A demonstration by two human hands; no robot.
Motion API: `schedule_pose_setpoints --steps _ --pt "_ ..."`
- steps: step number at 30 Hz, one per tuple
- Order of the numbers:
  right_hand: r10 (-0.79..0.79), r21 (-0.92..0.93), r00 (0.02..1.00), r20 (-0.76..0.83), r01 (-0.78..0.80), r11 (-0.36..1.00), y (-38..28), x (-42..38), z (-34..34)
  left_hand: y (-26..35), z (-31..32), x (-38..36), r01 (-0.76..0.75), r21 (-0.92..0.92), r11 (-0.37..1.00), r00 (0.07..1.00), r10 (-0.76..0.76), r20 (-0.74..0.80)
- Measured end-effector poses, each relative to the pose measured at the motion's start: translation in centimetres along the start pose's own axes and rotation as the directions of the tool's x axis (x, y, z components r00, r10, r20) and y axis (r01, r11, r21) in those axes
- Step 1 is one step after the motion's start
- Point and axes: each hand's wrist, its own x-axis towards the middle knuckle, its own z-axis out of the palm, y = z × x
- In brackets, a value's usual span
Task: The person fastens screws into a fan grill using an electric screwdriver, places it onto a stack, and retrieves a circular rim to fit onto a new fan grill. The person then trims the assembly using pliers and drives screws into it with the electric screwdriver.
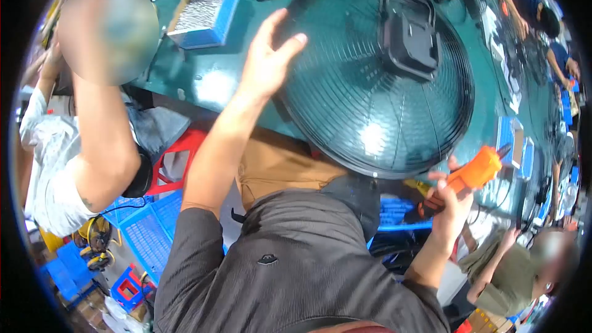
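A round black wire fan grille lies on the green table in front of me, with a black plastic housing on its upper right part. My left hand is at the grille's left edge, thumb and index finger spread, holding nothing. Near the grille's lower right edge, my right hand is wrapped round an orange and black power tool, whose dark tip points up and to the right.
A blue box of small metal pieces stands on the table at the upper left, near loose metal parts. Blue boxes lie at the right. Co-workers sit left and right. A red stool and blue crate stand below.
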Motion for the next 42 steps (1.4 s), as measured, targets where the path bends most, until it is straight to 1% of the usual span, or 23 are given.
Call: schedule_pose_setpoints --steps 4,6,7,8,12,14,15,16,17,18,19,21,22,23,25,26,29,32,33,36,38,39,42 --pt "-0.021 0.061 0.993 0.116 0.014 0.998 1.0 0.9 -1.5 -0.5 -0.1 -0.7 -0.022 0.113 0.993 0.998 0.028 -0.054" --pt "0.048 0.160 0.994 0.098 -0.063 0.985 -0.8 2.3 -1.6 1.1 0.8 -3.4 -0.027 0.194 0.981 0.989 0.054 -0.137" --pt "0.023 0.152 0.999 0.048 -0.030 0.988 -0.9 4.0 -2.1 1.6 1.7 -5.4 -0.009 0.173 0.985 0.983 0.041 -0.181" --pt "0.104 0.110 0.991 0.089 -0.113 0.987 -1.1 6.7 -3.8 2.1 2.5 -7.5 -0.004 0.163 0.987 0.973 0.042 -0.229" --pt "0.145 0.177 0.949 0.280 -0.199 0.964 -1.3 18.6 -7.8 4.5 4.8 -15.6 -0.063 0.167 0.984 0.986 0.088 -0.143" --pt "0.190 0.157 0.961 0.202 -0.223 0.962 -2.3 21.2 -6.9 4.9 3.7 -16.6 -0.052 0.108 0.993 0.995 0.060 -0.074" --pt "0.154 0.138 0.972 0.179 -0.180 0.974 -2.9 21.3 -6.7 5.7 2.3 -15.8 -0.136 0.190 0.972 0.984 0.155 -0.087" --pt "0.115 0.116 0.981 0.154 -0.133 0.984 -3.3 21.2 -7.1 7.5 0.5 -13.9 -0.199 0.321 0.926 0.961 0.248 -0.119" --pt "0.075 0.095 0.989 0.130 -0.088 0.992 -3.2 21.3 -7.5 7.9 -1.6 -10.7 -0.324 0.439 0.838 0.916 0.395 -0.076" --pt "-0.065 0.062 0.990 0.122 0.058 0.996 -2.9 20.6 -8.0 8.4 -3.9 -7.8 -0.428 0.544 0.722 0.854 0.520 -0.018" --pt "-0.206 0.028 0.971 0.122 0.204 0.979 -2.6 19.6 -8.5 9.9 -5.6 -5.3 -0.369 0.687 0.626 0.867 0.498 0.012" --pt "-0.383 -0.141 0.923 0.027 0.383 0.913 -2.8 15.8 -8.0 11.3 -8.4 -1.0 -0.261 0.887 0.381 0.883 0.465 0.060" --pt "-0.486 -0.118 0.873 0.024 0.486 0.866 -1.3 15.6 -9.4 10.8 -9.5 0.8 -0.218 0.945 0.245 0.887 0.453 0.087" --pt "-0.535 -0.107 0.845 -0.003 0.532 0.840 0.1 15.7 -10.7 10.4 -10.1 2.2 -0.135 0.975 0.175 0.941 0.332 0.071" --pt "-0.532 -0.112 0.843 -0.076 0.523 0.845 -1.7 10.3 -6.7 9.9 -10.8 4.7 0.000 1.000 -0.013 0.997 0.081 0.001" --pt "-0.503 -0.121 0.858 -0.104 0.492 0.862 -2.1 8.8 -5.9 9.9 -11.1 5.5 0.010 0.999 -0.033 0.999 0.045 -0.009" --pt "-0.592 -0.058 0.802 -0.085 0.589 0.806 -1.3 7.3 -5.0 9.8 -11.0 7.3 0.048 0.997 -0.063 0.995 -0.079 -0.053" --pt "-0.570 -0.074 0.821 -0.028 0.567 0.820 -0.9 6.6 -5.1 10.4 -11.3 8.0 0.062 0.998 -0.004 0.988 -0.142 -0.062" --pt "-0.608 -0.067 0.794 0.014 0.607 0.792 -1.3 6.4 -4.7 8.3 -12.3 9.0 0.108 0.994 -0.029 0.990 -0.092 -0.110" --pt "-0.645 -0.087 0.763 0.036 0.646 0.759 -1.9 6.1 -4.3 8.7 -12.5 8.6 0.105 0.994 0.012 0.991 -0.084 -0.104" --pt "-0.606 -0.066 0.795 0.020 0.606 0.793 -2.4 5.7 -3.8 9.1 -12.7 8.4 0.151 0.988 0.036 0.987 -0.066 -0.148" --pt "-0.588 -0.051 0.809 0.013 0.587 0.808 -2.5 5.6 -3.6 9.2 -12.8 8.2 0.151 0.988 0.042 0.988 -0.046 -0.149" --pt "-0.653 -0.069 0.756 0.039 0.654 0.753 -2.4 6.3 -3.7 9.9 -13.7 7.4 0.114 0.987 0.109 0.993 0.009 -0.116"
